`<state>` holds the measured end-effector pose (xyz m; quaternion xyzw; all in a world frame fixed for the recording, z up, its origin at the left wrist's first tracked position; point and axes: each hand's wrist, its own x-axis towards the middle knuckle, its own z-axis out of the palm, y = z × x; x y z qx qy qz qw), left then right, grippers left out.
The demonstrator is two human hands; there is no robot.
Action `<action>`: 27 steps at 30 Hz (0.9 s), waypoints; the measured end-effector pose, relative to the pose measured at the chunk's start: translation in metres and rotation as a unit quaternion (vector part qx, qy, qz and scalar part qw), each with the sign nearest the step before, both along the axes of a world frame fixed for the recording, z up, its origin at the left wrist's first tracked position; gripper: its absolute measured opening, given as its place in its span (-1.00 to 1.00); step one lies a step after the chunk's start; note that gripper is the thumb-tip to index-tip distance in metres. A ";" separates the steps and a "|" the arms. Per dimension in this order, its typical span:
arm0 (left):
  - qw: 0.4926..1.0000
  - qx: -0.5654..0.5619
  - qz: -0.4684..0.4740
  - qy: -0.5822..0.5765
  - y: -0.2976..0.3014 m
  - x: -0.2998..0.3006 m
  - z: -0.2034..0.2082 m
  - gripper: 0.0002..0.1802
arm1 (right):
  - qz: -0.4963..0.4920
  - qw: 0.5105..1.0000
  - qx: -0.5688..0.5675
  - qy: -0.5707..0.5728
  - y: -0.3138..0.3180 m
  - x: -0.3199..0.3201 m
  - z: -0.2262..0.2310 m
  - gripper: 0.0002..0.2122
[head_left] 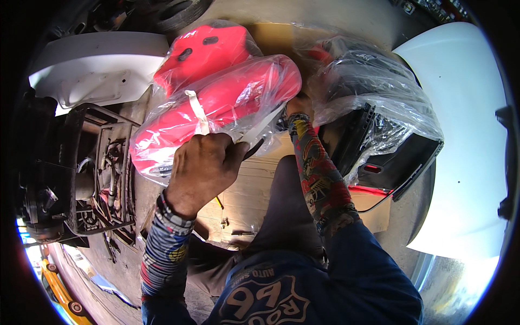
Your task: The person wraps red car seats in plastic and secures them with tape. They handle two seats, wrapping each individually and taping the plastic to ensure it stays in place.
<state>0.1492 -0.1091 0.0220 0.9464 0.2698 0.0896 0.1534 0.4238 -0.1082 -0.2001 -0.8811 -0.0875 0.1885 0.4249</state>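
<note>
A red padded seat piece (pixel 233 89), wrapped in clear plastic, lies slanted in front of me. My left hand (pixel 208 165) is closed at its near side, around a white strap (pixel 197 111) that comes over the wrapped pad. A pale strip (pixel 262 125) runs from beside that hand's thumb toward my right hand. Next to the thumb a dark curved piece (pixel 254 149) sticks out; its kind is unclear. At the pad's right end, my right hand (pixel 299 105) is closed against the plastic, its fingertips hidden along with whatever they hold.
Another red seat piece (pixel 208 49) in plastic lies beyond. Plastic-wrapped black parts (pixel 374 76) stand at right, beside a large white panel (pixel 460 135). At left are a white panel (pixel 100 70) and a metal frame (pixel 130 184). Cardboard (pixel 244 189) covers the floor before my legs.
</note>
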 end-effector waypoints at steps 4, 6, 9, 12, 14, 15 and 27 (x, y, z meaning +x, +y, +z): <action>1.000 -0.014 0.007 -0.026 -0.003 -0.037 0.029 -0.79 | 0.035 0.998 -0.043 -0.036 0.001 -0.003 0.001 -0.42; 0.999 -0.041 0.022 0.006 -0.003 -0.066 0.042 -0.73 | 0.100 0.986 -0.120 -0.064 0.004 0.000 -0.007 -0.43; 0.991 -0.104 0.085 -0.024 -0.001 -0.115 0.047 -0.80 | 0.138 0.968 -0.175 -0.119 0.006 0.010 -0.020 -0.47; 0.993 -0.100 0.061 0.005 0.017 -0.169 0.049 -0.85 | 0.168 0.940 -0.229 -0.188 0.009 0.020 -0.031 -0.50; 0.989 -0.125 0.073 -0.033 0.027 -0.196 0.032 -0.79 | 0.188 0.919 -0.261 -0.228 0.009 0.028 -0.036 -0.53; 0.988 -0.123 0.084 -0.049 0.030 -0.206 0.021 -0.80 | 0.195 0.909 -0.277 -0.243 0.010 0.031 -0.038 -0.54; 0.962 -0.003 0.274 0.014 0.103 -0.281 -0.088 -0.64 | 0.264 0.818 -0.384 -0.336 0.009 0.066 -0.067 -0.67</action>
